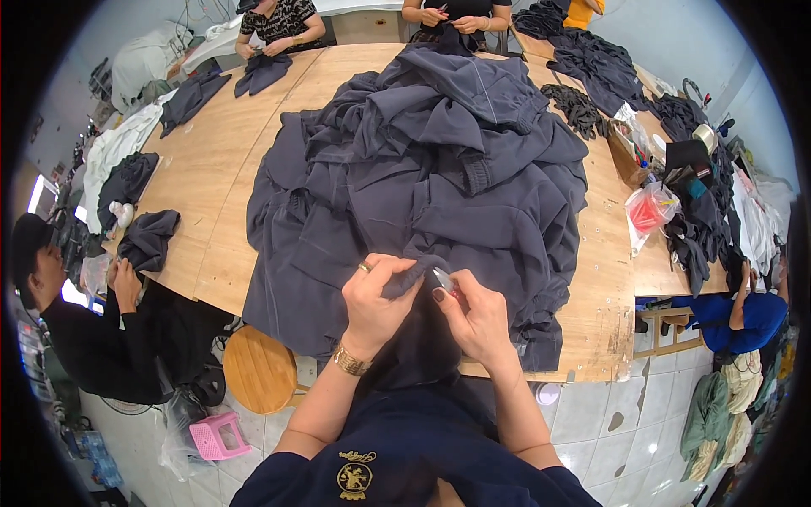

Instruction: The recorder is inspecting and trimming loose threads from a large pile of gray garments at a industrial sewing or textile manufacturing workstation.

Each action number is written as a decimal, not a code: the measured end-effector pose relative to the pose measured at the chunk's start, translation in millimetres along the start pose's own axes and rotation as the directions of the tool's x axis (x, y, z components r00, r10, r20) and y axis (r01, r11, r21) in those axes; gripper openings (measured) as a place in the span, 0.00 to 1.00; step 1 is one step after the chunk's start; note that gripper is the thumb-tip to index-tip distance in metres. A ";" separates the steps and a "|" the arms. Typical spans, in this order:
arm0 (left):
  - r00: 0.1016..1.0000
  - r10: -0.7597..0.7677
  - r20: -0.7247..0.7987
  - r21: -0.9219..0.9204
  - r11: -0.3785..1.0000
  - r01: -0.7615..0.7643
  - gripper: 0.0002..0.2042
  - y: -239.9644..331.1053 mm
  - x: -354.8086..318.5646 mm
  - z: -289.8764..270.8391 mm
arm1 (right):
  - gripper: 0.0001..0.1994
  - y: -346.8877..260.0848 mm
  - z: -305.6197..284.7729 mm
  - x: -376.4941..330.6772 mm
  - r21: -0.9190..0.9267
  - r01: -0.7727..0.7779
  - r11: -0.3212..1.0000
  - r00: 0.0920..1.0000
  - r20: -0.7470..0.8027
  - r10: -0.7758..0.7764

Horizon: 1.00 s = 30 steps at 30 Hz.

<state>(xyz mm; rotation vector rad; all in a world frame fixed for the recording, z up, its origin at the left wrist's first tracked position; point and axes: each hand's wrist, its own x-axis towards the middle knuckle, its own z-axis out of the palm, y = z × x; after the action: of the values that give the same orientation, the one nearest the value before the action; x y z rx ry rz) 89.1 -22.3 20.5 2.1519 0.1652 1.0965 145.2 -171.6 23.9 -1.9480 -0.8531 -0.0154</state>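
Dark grey cloth from a garment (414,338) hangs between my hands and down over the table's near edge. My left hand (377,297), with a ring and a gold watch at the wrist, pinches a fold of it. In my right hand (475,314) is a pair of small thread snips (443,279), its metal tip against the cloth by my left fingertips. My right fingers hide most of its handle, where a bit of red shows. Just beyond both hands lies a large heap of dark grey garments (380,186), some with gathered elastic edges.
The heap covers the middle of a wooden table (203,203). Several people work around it with dark cloth. A cardboard box (627,152) and a red-filled plastic bag (649,209) stand at right. Below the left edge are a round wooden stool (258,370) and pink stool (220,436).
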 end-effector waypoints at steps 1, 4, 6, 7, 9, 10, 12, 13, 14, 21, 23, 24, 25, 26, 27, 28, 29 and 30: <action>1.000 -0.002 -0.001 0.001 1.000 0.002 0.10 -0.4 -0.4 0.0 | 0.11 0.1 0.4 -1.2 -0.011 -0.003 1.000 1.000 -0.003 0.003; 0.999 -0.031 0.036 -0.009 0.999 0.031 0.10 0.7 0.0 0.6 | 0.11 2.6 4.1 -3.3 -0.037 0.036 0.999 0.999 -0.003 -0.036; 0.997 -0.067 0.024 -0.023 0.997 0.068 0.11 2.3 -0.2 1.0 | 0.11 2.0 4.8 -2.3 -0.047 0.037 0.998 0.999 0.015 -0.036; 0.997 -0.069 0.022 -0.021 0.997 0.069 0.11 1.5 -0.6 1.3 | 0.11 1.9 5.1 -1.7 -0.058 0.038 0.998 0.999 0.030 -0.036; 0.999 -0.035 0.020 -0.019 0.999 0.035 0.11 0.2 -1.0 2.3 | 0.11 2.7 5.8 -0.7 -0.069 0.052 0.996 0.999 0.019 -0.050; 0.999 -0.036 0.019 -0.018 0.999 0.036 0.11 0.4 -1.0 2.6 | 0.11 3.0 5.9 -0.1 -0.081 0.064 0.995 0.998 0.006 -0.064; 0.999 -0.035 0.011 -0.029 0.999 0.035 0.11 0.4 -1.3 3.0 | 0.11 2.5 4.9 0.8 -0.086 0.061 0.994 0.998 0.017 -0.060; 0.999 -0.035 0.010 -0.028 0.999 0.036 0.11 0.4 -1.3 2.5 | 0.11 2.3 4.6 1.2 -0.092 0.057 0.994 0.998 0.027 -0.055; 0.999 -0.031 0.028 -0.017 0.999 0.031 0.11 0.7 -1.5 2.1 | 0.11 2.5 4.5 1.1 -0.092 0.057 0.994 0.998 0.028 -0.055; 1.000 -0.002 0.018 -0.006 1.000 0.003 0.12 1.4 -1.6 3.1 | 0.11 2.6 4.6 1.4 -0.115 0.074 0.991 0.997 0.007 -0.074; 1.000 -0.002 0.016 -0.005 1.000 0.002 0.12 2.2 -1.0 2.6 | 0.11 3.4 3.5 1.0 -0.126 0.083 0.989 0.996 -0.003 -0.084; 1.000 -0.001 0.016 -0.005 1.000 0.001 0.11 2.4 -0.9 2.5 | 0.11 4.1 2.5 0.5 -0.074 0.030 0.997 1.000 -0.001 -0.030; 1.000 -0.003 0.014 -0.004 1.000 0.003 0.11 2.1 -1.0 2.7 | 0.12 4.8 1.6 0.2 -0.022 -0.023 0.999 1.000 0.004 0.023; 1.000 0.000 0.004 0.009 1.000 0.000 0.11 1.6 -1.2 3.4 | 0.12 5.7 0.5 0.1 -0.023 -0.023 0.999 1.000 0.006 0.023; 1.000 0.004 -0.005 0.022 1.000 -0.003 0.11 1.4 -1.4 3.9 | 0.12 6.8 -0.4 0.1 0.038 -0.067 0.997 0.998 0.001 0.067; 1.000 0.002 -0.006 0.022 1.000 -0.002 0.11 1.3 -1.5 4.0 | 0.12 7.8 -0.7 0.4 0.099 -0.110 0.989 0.994 0.000 0.111; 1.000 0.014 -0.006 0.025 1.000 -0.013 0.12 1.2 -1.9 4.1 | 0.12 11.0 1.2 0.3 0.097 -0.112 0.989 0.994 0.000 0.112; 1.000 0.025 -0.005 0.028 0.999 -0.025 0.12 1.2 -2.1 4.4 | 0.11 16.1 4.6 0.6 0.259 -0.133 0.957 0.990 -0.020 0.143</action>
<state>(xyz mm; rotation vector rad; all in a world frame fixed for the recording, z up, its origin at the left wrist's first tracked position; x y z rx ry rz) 90.8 -26.4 18.2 2.1818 0.1573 1.1210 153.3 -172.2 9.1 -1.7523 -0.6572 0.1343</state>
